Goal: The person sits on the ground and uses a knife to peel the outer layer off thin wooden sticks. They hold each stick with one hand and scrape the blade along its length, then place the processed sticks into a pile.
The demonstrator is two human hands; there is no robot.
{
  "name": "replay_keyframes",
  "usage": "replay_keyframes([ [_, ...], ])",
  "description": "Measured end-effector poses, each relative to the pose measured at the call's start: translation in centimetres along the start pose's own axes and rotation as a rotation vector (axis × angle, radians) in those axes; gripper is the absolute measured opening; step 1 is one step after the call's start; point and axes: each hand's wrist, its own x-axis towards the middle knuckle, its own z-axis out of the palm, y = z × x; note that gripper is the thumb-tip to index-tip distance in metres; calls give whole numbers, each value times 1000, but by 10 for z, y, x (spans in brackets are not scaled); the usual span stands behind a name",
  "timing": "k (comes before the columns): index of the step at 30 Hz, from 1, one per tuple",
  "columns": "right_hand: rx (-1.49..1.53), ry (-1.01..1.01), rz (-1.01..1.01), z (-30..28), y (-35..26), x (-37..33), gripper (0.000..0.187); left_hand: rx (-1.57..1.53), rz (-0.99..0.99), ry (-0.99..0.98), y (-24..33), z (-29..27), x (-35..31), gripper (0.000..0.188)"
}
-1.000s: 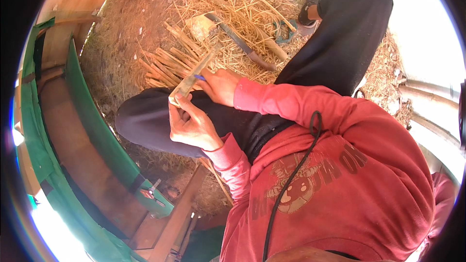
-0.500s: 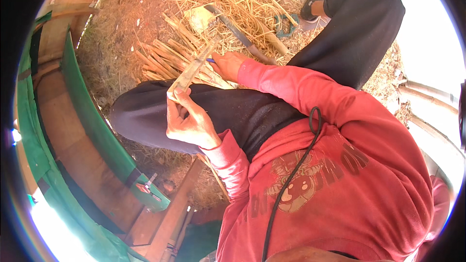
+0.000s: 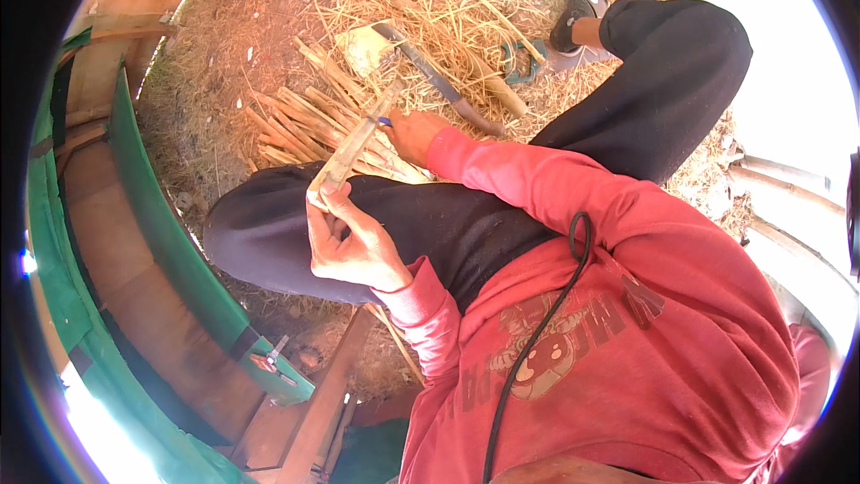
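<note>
My left hand (image 3: 356, 246) pinches the near end of a pale split-wood strip (image 3: 354, 151) between thumb and fingers. The strip slants up and away above my thigh. Close to its far part, my right hand (image 3: 414, 136) is closed round a small blue-handled blade (image 3: 385, 122). The blade's dark edge seems to lie against the strip, though most of the tool is hidden in my fist. Beneath the strip, several split wooden sticks (image 3: 291, 125) lie in a pile on the ground. A machete (image 3: 430, 73) with a dark blade and brown handle rests beyond my right hand.
A pale wood block (image 3: 365, 49) sits by the machete's tip. Long poles (image 3: 497, 90) and straw (image 3: 448, 0) cover the ground ahead. To the left stands a wooden frame with green cloth (image 3: 170, 193). My bent leg (image 3: 672, 81) is on the right.
My right hand has shifted slightly left and nearer along the strip, showing more of the blue handle. The left hand keeps its pinch with almost no movement. The whole view has shifted slightly.
</note>
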Motion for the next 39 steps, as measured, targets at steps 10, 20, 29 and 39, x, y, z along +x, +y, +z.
replay_keyframes([
  [10,71,70,-262,-11,-21,-31,27,96,2,-18,-4,-5,-2,29],
  [20,-174,-130,-82,2,10,0,30,133,-13,14,-2,-7,2,24],
  [29,155,188,-28,-12,3,25,33,39,-86,-2,-16,-15,12,26],
  [39,30,-50,-235,8,-10,-11,31,36,-84,-8,-13,-16,9,27],
])
